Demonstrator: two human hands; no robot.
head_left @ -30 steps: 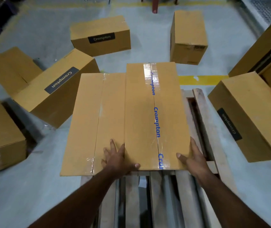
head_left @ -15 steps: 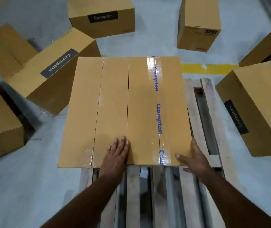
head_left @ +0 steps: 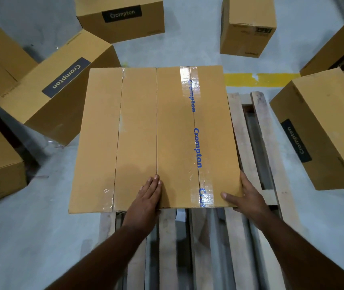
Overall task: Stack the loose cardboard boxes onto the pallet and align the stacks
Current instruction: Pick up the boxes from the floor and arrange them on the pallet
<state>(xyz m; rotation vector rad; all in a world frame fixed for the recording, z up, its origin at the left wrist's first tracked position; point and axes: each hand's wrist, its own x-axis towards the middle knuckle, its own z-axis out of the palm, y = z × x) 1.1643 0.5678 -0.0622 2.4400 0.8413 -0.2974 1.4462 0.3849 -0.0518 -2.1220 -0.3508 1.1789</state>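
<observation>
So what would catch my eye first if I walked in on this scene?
Probably the two cardboard boxes sitting side by side in the middle, on a wooden pallet, one sealed with blue-lettered tape. The left hand lies flat at their near edge, and the right hand holds the near right corner. Around them, loose boxes lie scattered at odd angles on the grey floor.

hands [head_left: 149, 197] [head_left: 245, 197] on two boxes [head_left: 137, 130] | pallet [head_left: 256, 130] beneath | loose boxes [head_left: 58, 88] around
</observation>
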